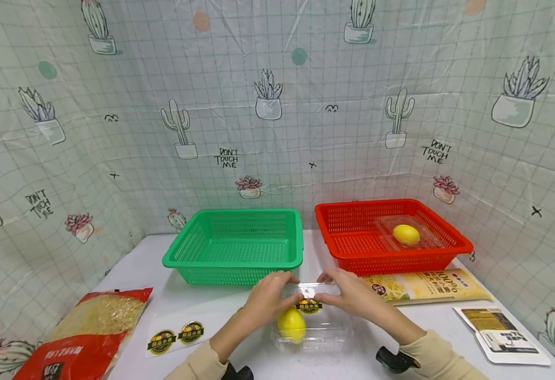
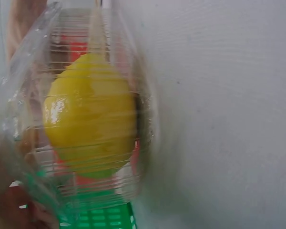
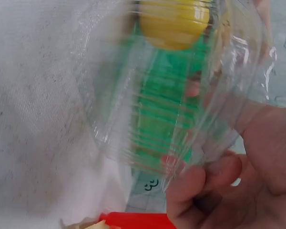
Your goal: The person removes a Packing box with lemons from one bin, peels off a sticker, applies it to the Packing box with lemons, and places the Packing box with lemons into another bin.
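A clear plastic clamshell box [image 1: 329, 330] stands on the white table in front of me. Inside it, toward the left end, lies a yellow lemon [image 1: 291, 324], also seen through the ribbed plastic in both wrist views. A round black-and-gold fruit sticker [image 1: 309, 305] is on the lid. With thumbs on the near side and fingers over the far edge, my left hand [image 1: 272, 293] and right hand [image 1: 348, 294] grip the box from either side. In the right wrist view, curled fingers [image 3: 186, 186] hold the box's rim.
Behind the box are a green basket [image 1: 239, 273] and a red basket [image 1: 353, 244], which holds another clear box with a lemon [image 1: 406, 235]. A noodle packet [image 1: 429, 286] and a pouch [image 1: 500, 335] lie right; a sticker sheet [image 1: 215, 316] and red bag [image 1: 87, 338] lie left.
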Available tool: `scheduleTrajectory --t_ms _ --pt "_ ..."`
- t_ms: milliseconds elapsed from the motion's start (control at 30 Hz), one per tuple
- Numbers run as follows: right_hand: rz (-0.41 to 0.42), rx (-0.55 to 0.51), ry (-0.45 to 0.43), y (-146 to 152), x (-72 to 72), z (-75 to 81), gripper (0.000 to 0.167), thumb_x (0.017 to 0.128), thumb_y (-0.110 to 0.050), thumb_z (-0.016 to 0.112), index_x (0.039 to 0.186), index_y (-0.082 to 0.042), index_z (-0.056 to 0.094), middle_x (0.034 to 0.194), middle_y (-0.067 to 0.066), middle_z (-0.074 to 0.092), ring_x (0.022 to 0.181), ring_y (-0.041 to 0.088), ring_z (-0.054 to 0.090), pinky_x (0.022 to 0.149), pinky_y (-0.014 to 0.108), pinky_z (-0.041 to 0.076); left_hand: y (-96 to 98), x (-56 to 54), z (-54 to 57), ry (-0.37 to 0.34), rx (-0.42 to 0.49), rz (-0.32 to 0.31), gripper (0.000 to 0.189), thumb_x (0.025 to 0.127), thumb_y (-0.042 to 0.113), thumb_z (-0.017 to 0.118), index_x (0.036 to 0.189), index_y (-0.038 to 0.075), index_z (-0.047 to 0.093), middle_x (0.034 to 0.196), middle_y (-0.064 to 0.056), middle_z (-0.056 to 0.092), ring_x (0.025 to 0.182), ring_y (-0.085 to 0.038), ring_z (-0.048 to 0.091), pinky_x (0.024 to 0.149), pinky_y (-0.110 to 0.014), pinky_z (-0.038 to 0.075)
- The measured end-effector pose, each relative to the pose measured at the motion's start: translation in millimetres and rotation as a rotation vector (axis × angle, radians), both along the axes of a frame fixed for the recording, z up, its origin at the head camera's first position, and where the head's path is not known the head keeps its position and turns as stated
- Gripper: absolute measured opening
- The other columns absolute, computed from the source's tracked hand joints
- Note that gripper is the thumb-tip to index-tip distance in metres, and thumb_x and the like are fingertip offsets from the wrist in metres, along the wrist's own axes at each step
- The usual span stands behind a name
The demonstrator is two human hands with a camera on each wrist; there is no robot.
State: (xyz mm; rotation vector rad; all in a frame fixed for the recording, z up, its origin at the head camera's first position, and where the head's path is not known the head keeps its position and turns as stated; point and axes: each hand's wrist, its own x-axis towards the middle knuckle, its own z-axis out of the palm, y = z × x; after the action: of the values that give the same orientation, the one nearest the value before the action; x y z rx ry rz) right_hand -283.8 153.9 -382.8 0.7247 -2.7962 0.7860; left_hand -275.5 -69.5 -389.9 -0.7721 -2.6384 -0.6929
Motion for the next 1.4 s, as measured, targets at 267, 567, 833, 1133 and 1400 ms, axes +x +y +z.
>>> scheduleTrajectory --t_ms 267,567,833,1133,1400 --pt "0.143 -0.038 -0.066 14 -1.9 0.5 0.048 0.085 -0.04 0.075 0.119 -0.009 0.062 0.118 0.01 0.068 0.111 0.031 0.062 0.091 0.051 0.053 -10.2 0.0 4.2 -0.121 0.016 -0.116 0.044 0.088 0.031 0.073 0.122 0.004 0.066 0.123 -0.009 0.068 0.116 -0.026 0.062 0.098 -0.045 0.05" --pt "0.078 -0.01 -0.091 9 5.1 0.4 0.064 0.079 -0.053 0.076 0.124 -0.01 0.06 0.125 0.011 0.063 0.115 0.033 0.061 0.092 0.058 0.051 -10.4 3.5 7.0 -0.205 -0.02 -0.11 0.059 0.086 0.044 0.073 0.131 0.007 0.061 0.132 -0.01 0.063 0.125 -0.029 0.055 0.105 -0.053 0.043" --pt "0.043 0.035 -0.056 3 8.3 0.0 0.066 0.078 -0.057 0.075 0.122 -0.01 0.059 0.123 0.013 0.062 0.111 0.036 0.063 0.09 0.059 0.05 -6.7 3.6 7.1 -0.145 -0.074 -0.074 0.062 0.083 0.048 0.074 0.13 0.009 0.064 0.122 -0.007 0.064 0.111 -0.024 0.058 0.091 -0.042 0.051" --pt "0.074 0.03 -0.003 7 6.0 -1.2 0.049 0.086 -0.047 0.071 0.116 -0.01 0.06 0.116 0.01 0.065 0.107 0.031 0.064 0.087 0.051 0.053 -5.1 0.9 5.1 -0.093 -0.04 -0.066 0.051 0.083 0.043 0.076 0.122 0.011 0.069 0.101 -0.005 0.065 0.087 -0.015 0.056 0.067 -0.02 0.041" --pt "-0.09 0.061 0.022 -7 2.0 -5.5 0.036 0.081 -0.046 0.077 0.098 -0.017 0.061 0.107 0.004 0.07 0.089 0.019 0.066 0.07 0.034 0.051 5.3 0.5 0.3 0.003 -0.061 0.052 0.033 0.084 0.041 0.075 0.109 0.019 0.072 0.094 0.0 0.065 0.083 -0.013 0.059 0.058 -0.02 0.04"
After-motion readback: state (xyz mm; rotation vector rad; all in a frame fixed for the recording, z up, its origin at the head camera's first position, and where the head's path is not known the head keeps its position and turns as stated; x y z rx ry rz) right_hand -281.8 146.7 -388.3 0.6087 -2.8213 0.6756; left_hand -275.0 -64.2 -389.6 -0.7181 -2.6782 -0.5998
